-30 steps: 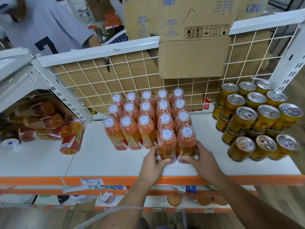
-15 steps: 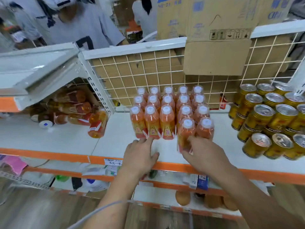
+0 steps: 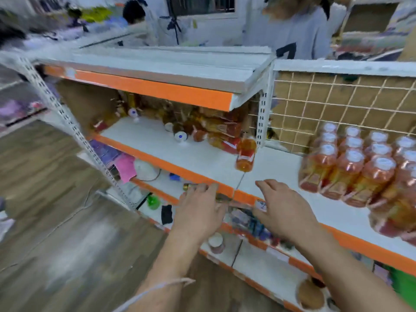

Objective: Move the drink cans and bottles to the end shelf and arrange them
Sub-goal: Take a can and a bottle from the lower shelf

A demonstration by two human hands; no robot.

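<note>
Several orange drink bottles [image 3: 351, 167] with white caps stand in rows on the white shelf [image 3: 281, 176] at the right, blurred by motion. A heap of bottles [image 3: 211, 129] lies on its side under the upper shelf in the left bay, and one orange bottle [image 3: 245, 154] stands at that bay's right edge. My left hand [image 3: 200, 212] hovers at the shelf's orange front edge with relaxed fingers and holds nothing. My right hand [image 3: 283, 208] is just right of it, fingers spread, empty, a little left of the standing rows.
An upper white shelf with an orange lip [image 3: 157, 86] overhangs the left bay. A wire grid [image 3: 337, 104] backs the right bay. Lower shelves hold small mixed goods [image 3: 153, 201]. Wooden floor [image 3: 56, 221] lies to the left. People [image 3: 299, 30] stand behind the shelving.
The view has swung left, so the cans are out of sight. Both hands have let go of the front bottles and moved left along the shelf edge.
</note>
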